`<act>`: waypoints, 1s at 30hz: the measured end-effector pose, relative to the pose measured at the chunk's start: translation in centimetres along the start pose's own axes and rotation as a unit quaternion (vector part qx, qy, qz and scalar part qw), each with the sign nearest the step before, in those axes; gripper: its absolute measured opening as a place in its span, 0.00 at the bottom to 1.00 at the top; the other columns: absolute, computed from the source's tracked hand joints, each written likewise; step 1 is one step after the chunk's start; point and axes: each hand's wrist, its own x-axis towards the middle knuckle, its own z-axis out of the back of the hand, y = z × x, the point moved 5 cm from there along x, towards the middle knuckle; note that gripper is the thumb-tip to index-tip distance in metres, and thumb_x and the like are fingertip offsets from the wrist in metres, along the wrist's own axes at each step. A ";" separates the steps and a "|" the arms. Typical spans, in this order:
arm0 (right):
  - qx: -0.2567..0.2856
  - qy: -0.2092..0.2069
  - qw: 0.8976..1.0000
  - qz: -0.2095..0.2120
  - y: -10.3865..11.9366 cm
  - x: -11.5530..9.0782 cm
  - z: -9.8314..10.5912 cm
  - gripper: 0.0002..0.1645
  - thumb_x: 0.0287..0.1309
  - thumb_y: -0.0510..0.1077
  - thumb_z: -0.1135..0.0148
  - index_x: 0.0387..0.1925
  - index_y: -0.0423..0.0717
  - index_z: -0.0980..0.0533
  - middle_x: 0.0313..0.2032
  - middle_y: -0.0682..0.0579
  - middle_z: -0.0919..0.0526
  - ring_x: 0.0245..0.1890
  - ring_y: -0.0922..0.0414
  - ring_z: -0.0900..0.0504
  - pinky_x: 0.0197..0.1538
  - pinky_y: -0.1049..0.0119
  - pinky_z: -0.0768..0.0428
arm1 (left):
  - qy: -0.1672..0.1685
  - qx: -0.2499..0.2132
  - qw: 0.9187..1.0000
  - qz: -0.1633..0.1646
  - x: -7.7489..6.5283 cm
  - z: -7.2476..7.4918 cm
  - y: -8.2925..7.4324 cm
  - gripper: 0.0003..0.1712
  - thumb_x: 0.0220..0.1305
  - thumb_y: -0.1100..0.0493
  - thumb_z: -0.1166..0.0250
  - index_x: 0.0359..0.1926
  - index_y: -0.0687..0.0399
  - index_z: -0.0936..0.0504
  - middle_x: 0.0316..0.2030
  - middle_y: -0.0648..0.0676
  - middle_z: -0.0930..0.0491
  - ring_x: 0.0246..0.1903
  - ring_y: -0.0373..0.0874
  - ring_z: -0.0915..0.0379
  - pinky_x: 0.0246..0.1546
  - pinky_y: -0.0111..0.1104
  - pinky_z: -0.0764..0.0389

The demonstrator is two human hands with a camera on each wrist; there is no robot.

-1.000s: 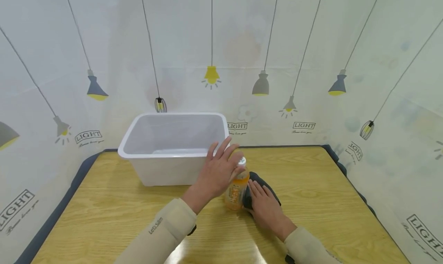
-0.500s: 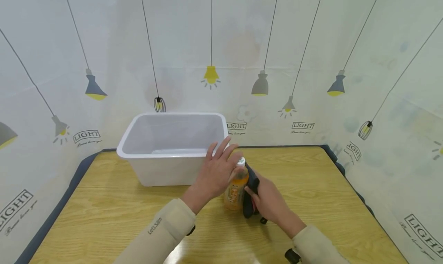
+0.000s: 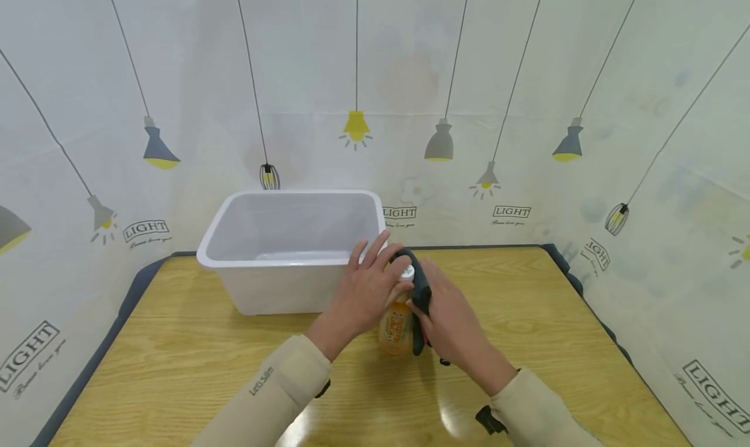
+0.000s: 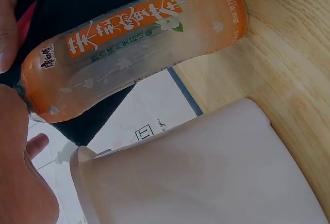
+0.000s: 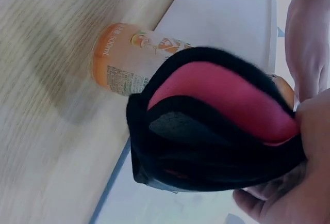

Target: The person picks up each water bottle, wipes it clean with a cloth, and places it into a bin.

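A clear bottle [image 3: 395, 333] with an orange label stands upright on the table, right of a white plastic bin. My left hand [image 3: 364, 296] pinches it near its white cap [image 3: 407, 274]. In the left wrist view, the label [image 4: 129, 22] shows white characters and a flower. My right hand [image 3: 456, 320] grips a black padded fabric piece [image 3: 420, 294] by its edge, close beside the bottle's right side. In the right wrist view, that fabric piece [image 5: 206, 162] bulges into a loop, with a pink lining [image 5: 221, 95] inside. It partly covers the bottle there.
The white bin [image 3: 281, 294] stands at the back left of the wooden table [image 3: 205, 375], its opening facing up. A dark edging [image 3: 562, 258] runs around the table. Behind it hangs a pale wall sheet [image 3: 328, 63] printed with lamps.
My right hand, first lying flat on the black fabric piece, has gripped it and raised it upright against the bottle's right side. The left hand has stayed at the bottle's top.
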 end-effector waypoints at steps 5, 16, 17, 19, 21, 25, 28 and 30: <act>-0.118 0.026 0.993 -0.004 0.2 -0.4 -0.4 0.45 0.60 0.53 0.45 0.68 0.34 0.52 0.69 0.41 0.47 0.70 0.49 0.47 0.64 0.53 0.36 | -0.016 -0.005 1.000 -0.005 0.0 0.0 0.0 0.23 0.65 0.37 0.57 0.55 0.40 0.35 0.62 0.49 0.36 0.71 0.49 0.60 0.65 0.49 0.51; -0.122 0.062 0.990 -0.033 -0.9 -2.3 -4.0 0.43 0.62 0.59 0.50 0.65 0.31 0.44 0.66 0.37 0.42 0.67 0.46 0.42 0.64 0.54 0.36 | -0.005 -0.006 1.000 0.001 -0.1 -0.1 0.0 0.24 0.66 0.37 0.58 0.57 0.40 0.36 0.62 0.48 0.37 0.71 0.49 0.62 0.66 0.49 0.53; -0.124 0.070 0.989 -0.033 -1.0 -2.5 -4.5 0.43 0.62 0.59 0.50 0.64 0.31 0.43 0.66 0.37 0.41 0.67 0.46 0.41 0.64 0.54 0.36 | -0.004 -0.007 1.000 0.001 -0.1 -0.1 0.0 0.23 0.66 0.38 0.57 0.57 0.40 0.36 0.62 0.48 0.37 0.71 0.48 0.62 0.66 0.49 0.53; -0.126 0.081 0.988 -0.032 -1.2 -2.8 -5.6 0.42 0.61 0.59 0.49 0.64 0.31 0.42 0.66 0.38 0.40 0.67 0.47 0.41 0.64 0.54 0.37 | -0.002 -0.009 1.000 0.003 -0.2 0.0 0.0 0.23 0.67 0.39 0.56 0.57 0.40 0.36 0.62 0.48 0.37 0.71 0.48 0.62 0.66 0.49 0.53; -0.141 0.090 0.986 -0.024 -1.4 -3.1 -6.5 0.42 0.60 0.59 0.48 0.63 0.31 0.41 0.65 0.39 0.39 0.67 0.47 0.41 0.65 0.54 0.37 | 0.001 -0.011 1.000 0.005 -0.2 0.0 -0.1 0.22 0.67 0.40 0.56 0.57 0.41 0.36 0.62 0.48 0.37 0.71 0.48 0.62 0.66 0.49 0.52; -0.194 0.138 0.971 0.003 -2.0 -3.8 -8.3 0.41 0.59 0.61 0.47 0.63 0.35 0.38 0.66 0.42 0.40 0.68 0.48 0.42 0.64 0.54 0.37 | 0.011 -0.014 1.000 0.008 -0.1 -0.1 -0.1 0.23 0.68 0.40 0.57 0.58 0.41 0.37 0.62 0.47 0.38 0.71 0.47 0.63 0.66 0.49 0.53; -0.214 0.165 0.963 0.025 -2.6 -4.1 -9.1 0.39 0.58 0.60 0.45 0.62 0.39 0.36 0.67 0.45 0.41 0.68 0.50 0.43 0.64 0.53 0.37 | 0.015 -0.014 1.000 0.008 0.0 -0.1 -0.2 0.23 0.68 0.39 0.58 0.59 0.41 0.37 0.62 0.47 0.38 0.71 0.48 0.63 0.66 0.49 0.54; -0.203 0.171 0.964 0.029 -3.0 -4.2 -9.2 0.39 0.58 0.59 0.45 0.63 0.39 0.37 0.68 0.46 0.41 0.69 0.51 0.44 0.65 0.53 0.38 | 0.017 -0.009 1.000 0.006 0.1 -0.1 -0.2 0.23 0.68 0.39 0.59 0.59 0.40 0.37 0.62 0.47 0.38 0.71 0.48 0.63 0.66 0.48 0.54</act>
